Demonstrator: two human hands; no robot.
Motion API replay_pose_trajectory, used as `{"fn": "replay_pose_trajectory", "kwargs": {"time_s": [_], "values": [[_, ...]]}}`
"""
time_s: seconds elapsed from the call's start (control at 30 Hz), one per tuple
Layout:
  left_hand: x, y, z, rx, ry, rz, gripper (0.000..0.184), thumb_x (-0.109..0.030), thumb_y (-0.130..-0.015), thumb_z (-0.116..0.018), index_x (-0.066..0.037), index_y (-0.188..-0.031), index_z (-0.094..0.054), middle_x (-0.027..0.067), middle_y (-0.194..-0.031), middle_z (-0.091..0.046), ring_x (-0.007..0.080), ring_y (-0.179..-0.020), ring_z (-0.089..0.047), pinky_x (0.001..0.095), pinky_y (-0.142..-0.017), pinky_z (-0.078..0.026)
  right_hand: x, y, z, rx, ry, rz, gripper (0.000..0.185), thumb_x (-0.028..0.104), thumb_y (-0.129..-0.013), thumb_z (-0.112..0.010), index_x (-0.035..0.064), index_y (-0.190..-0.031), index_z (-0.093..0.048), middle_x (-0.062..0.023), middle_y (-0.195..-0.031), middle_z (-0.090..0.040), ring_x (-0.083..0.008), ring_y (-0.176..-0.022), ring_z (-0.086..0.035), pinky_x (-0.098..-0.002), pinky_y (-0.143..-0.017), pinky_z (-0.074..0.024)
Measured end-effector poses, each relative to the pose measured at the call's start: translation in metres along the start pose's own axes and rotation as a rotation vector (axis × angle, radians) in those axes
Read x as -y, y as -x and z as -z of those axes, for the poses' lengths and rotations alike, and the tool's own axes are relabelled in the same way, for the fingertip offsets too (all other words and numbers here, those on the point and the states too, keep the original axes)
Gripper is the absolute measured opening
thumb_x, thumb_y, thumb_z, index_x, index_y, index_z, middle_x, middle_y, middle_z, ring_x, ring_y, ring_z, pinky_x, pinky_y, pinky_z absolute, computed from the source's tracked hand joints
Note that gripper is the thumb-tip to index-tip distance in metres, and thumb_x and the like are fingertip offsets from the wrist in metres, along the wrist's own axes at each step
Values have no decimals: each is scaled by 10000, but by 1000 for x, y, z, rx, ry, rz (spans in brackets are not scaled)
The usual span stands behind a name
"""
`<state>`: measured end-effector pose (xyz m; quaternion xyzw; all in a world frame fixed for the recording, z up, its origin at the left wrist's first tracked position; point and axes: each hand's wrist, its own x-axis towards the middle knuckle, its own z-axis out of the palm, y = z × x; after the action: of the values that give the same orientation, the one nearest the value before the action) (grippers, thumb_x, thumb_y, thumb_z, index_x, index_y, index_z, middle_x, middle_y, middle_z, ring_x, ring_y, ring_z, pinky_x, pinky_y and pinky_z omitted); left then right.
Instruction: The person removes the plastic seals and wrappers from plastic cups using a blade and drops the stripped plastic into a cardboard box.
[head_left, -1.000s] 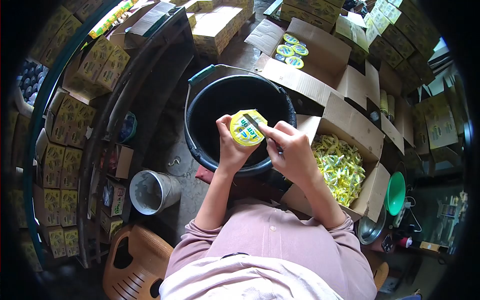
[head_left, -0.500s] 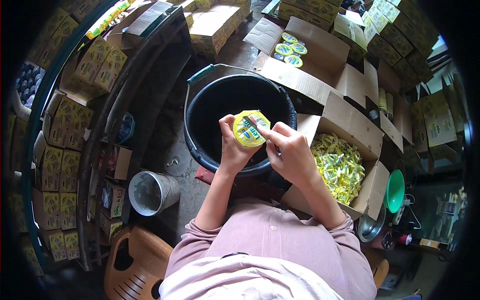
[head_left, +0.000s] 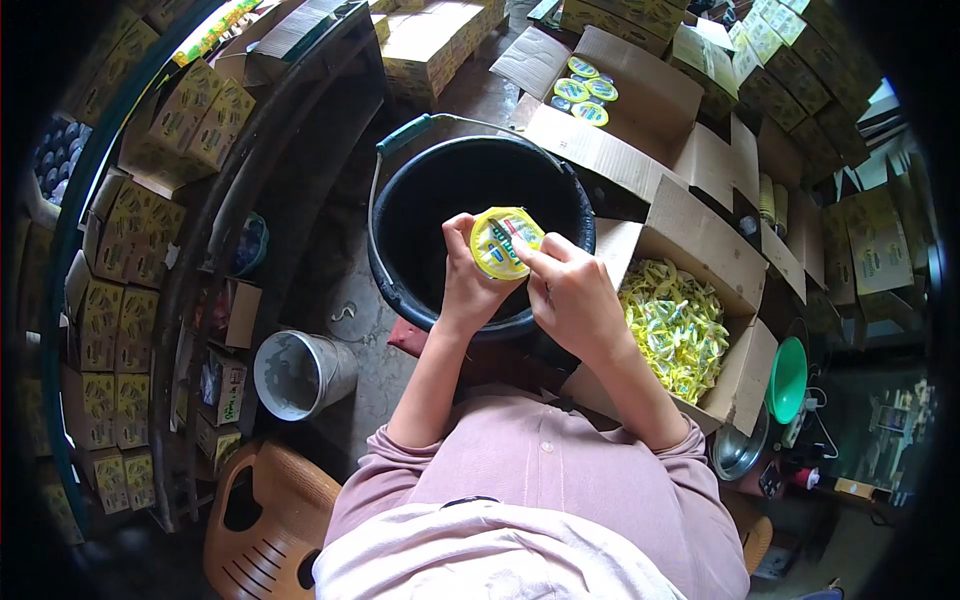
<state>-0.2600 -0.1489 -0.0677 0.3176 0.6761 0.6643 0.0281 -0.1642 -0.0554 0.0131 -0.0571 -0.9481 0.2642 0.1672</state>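
My left hand (head_left: 472,280) is wrapped round a tub with a round, yellow-rimmed lid (head_left: 505,243) printed "Lemon", its top facing me. My right hand (head_left: 575,295) is closed, with the index finger resting on the right part of the lid. A thin dark strip shows across the lid ahead of that finger; whether it is a blade or print I cannot tell. Both hands are above the near part of a large black bucket (head_left: 582,225), whose inside looks dark.
Right of the bucket stands a cardboard box (head_left: 745,385) of crumpled yellow wrappers (head_left: 675,330). Behind it, an open carton (head_left: 650,105) holds several yellow-lidded tubs (head_left: 590,113). A grey pail (head_left: 305,375) and a brown chair (head_left: 265,520) are at left, a green bowl (head_left: 788,380) at right.
The lid has turned slightly in my left hand, and the right index finger has shifted a little on it. The whole view has tilted slightly.
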Motion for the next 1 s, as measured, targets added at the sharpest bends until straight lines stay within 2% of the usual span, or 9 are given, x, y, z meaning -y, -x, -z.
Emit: {"fn": "replay_pose_trajectory", "kwargs": {"time_s": [0.47,0.57,0.7,0.97,1.0], "values": [[-2,-2,-2,10,-59,-18,707,-118,-582,-803,-59,-1063,-288,132,-969,-503,251,-906,-566,325,-787,-456,-7,3,0,20,15,-33,268,14,-678,-536,-12,-929,-624,-170,-850,-571,-314,-756,-593,-391,-719,-484],[2,-2,-4,16,-8,11,725,-132,-551,-822,-49,-1066,-319,104,-984,-449,193,-928,-501,293,-822,-416,-9,10,3,38,41,-77,264,16,-678,-530,6,-919,-636,-153,-819,-564,-304,-735,-593,-391,-708,-484],[3,-3,-3,17,-110,-64,691,-96,-577,-793,-65,-1058,-298,130,-958,-502,277,-898,-572,335,-771,-462,-12,19,8,45,70,-94,276,11,-677,-518,33,-920,-647,-133,-778,-550,-295,-708,-589,-394,-692,-484],[6,-2,-8,29,-129,-40,649,-80,-618,-758,-61,-1075,-297,151,-975,-522,298,-932,-573,334,-799,-455,-17,52,29,22,-35,-141,303,2,-687,-508,28,-959,-639,-142,-800,-564,-319,-716,-581,-404,-686,-476],[14,-2,-8,21,-160,-52,677,-106,-612,-775,-55,-1096,-304,150,-984,-527,277,-924,-571,332,-802,-451,-23,59,31,20,-61,-141,326,-8,-696,-516,26,-1003,-622,-151,-793,-569,-319,-700,-582,-398,-669,-473]]}}
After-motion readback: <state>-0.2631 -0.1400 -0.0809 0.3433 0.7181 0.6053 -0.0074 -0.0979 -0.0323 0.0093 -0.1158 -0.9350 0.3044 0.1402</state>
